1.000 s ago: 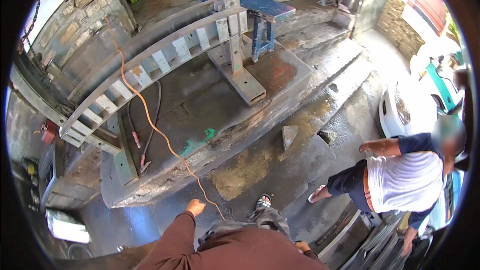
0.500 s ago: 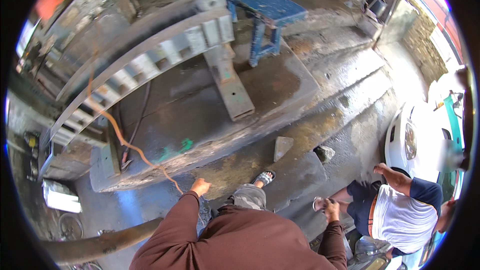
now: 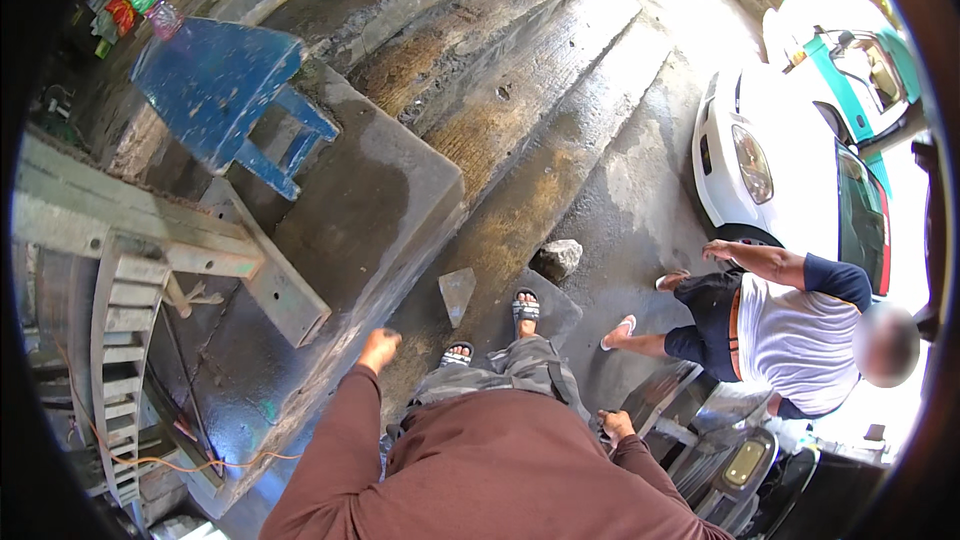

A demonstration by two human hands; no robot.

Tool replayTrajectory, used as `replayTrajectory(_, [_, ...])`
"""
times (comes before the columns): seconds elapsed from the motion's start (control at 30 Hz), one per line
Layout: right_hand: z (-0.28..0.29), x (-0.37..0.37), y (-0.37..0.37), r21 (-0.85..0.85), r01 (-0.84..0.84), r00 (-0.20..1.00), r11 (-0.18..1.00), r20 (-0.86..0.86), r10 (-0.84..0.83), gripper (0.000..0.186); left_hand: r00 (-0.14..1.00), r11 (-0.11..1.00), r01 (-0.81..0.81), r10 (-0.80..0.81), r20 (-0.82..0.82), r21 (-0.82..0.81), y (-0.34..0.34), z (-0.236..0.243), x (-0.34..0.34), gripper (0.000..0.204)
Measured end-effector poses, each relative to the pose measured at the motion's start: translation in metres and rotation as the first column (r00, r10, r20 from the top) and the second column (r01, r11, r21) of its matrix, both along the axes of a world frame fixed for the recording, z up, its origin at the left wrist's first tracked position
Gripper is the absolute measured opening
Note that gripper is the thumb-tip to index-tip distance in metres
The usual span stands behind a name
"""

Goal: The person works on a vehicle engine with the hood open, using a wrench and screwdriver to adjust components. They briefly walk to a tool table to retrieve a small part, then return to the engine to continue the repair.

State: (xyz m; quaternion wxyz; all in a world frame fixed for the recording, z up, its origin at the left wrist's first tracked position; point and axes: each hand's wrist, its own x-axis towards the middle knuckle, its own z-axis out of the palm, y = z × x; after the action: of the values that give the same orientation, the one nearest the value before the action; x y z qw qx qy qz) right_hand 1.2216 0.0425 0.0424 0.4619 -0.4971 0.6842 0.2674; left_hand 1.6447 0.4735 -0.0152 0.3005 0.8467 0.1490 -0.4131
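Note:
My left hand (image 3: pixel 378 350) hangs beside the concrete slab, its fingers curled in; I see nothing in it. Low on my right side, my right hand (image 3: pixel 616 426) is closed around a small dark thing, mostly hidden by the fingers. My sandalled feet (image 3: pixel 525 308) are on the wet floor. Just ahead of them lie a flat, wedge-shaped block (image 3: pixel 456 296) and a rough grey stone (image 3: pixel 557 259).
On the slab (image 3: pixel 390 175) stand a blue stool (image 3: pixel 215 90) and a metal frame (image 3: pixel 130 340). An orange cord (image 3: pixel 200 464) trails at left. A person (image 3: pixel 790 330) walks at right, near a white car (image 3: pixel 755 165). Wet concrete steps (image 3: pixel 500 90) lie ahead.
My view has swung to the right; the stool and metal frame now sit further left. My right hand has dropped to my side. The person at right has stepped along, and both my feet show.

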Motion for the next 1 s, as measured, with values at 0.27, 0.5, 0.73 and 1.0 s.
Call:
replayTrajectory(0.27, [-0.07, 0.135, -0.187, 0.021, -0.138, 0.97, 0.99, 0.205, 0.131, 0.021, 0.941, 0.994, 0.111, -0.108, 0.321, 0.009, -0.148, 0.063, 0.119, 0.034])
replayTrajectory(0.5, [-0.074, 0.423, -0.338, -0.196, -0.456, 0.806, 0.868, 0.324, 0.496, 0.022, 0.655, 0.78, 0.384, -0.607, 0.45, 0.494, -0.2, 0.105, 0.156, 0.039])
replayTrajectory(0.73, [-0.086, 0.573, -0.445, -0.327, -0.945, 0.009, 0.009, 0.004, 1.0, 0.027, 0.913, 0.879, 0.404, -0.404, -0.055, 0.254, -0.271, 0.1, 0.263, 0.051])
replayTrajectory(1.0, [0.09, 0.927, -0.466, -0.161, -0.516, 0.782, 0.842, 0.314, 0.539, 0.03, 0.983, 0.974, -0.174, 0.164, 0.082, 0.143, -0.303, 0.073, 0.537, 0.039])
